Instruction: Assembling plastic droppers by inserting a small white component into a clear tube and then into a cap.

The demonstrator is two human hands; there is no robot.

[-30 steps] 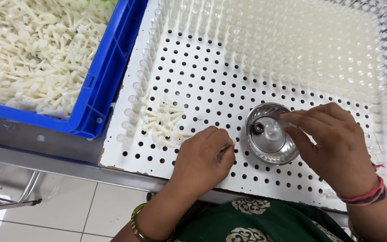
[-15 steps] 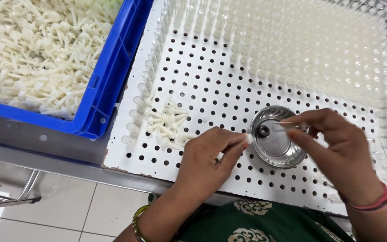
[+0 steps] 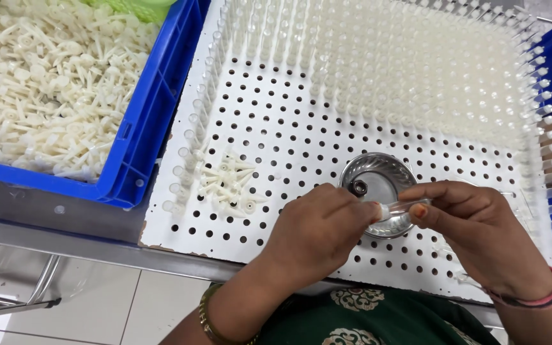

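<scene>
Head view: left hand, right hand fingers pinching small clear tube

We saw left hand and right hand meeting over small steel bowl, both pinching clear tube. White perforated tray held tube rows at back, loose white plastic parts near left edge. Blue bin of same parts sat left.

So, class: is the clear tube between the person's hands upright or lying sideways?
Sideways: the clear tube lies level between the left hand and right hand, over the metal bowl.
</scene>
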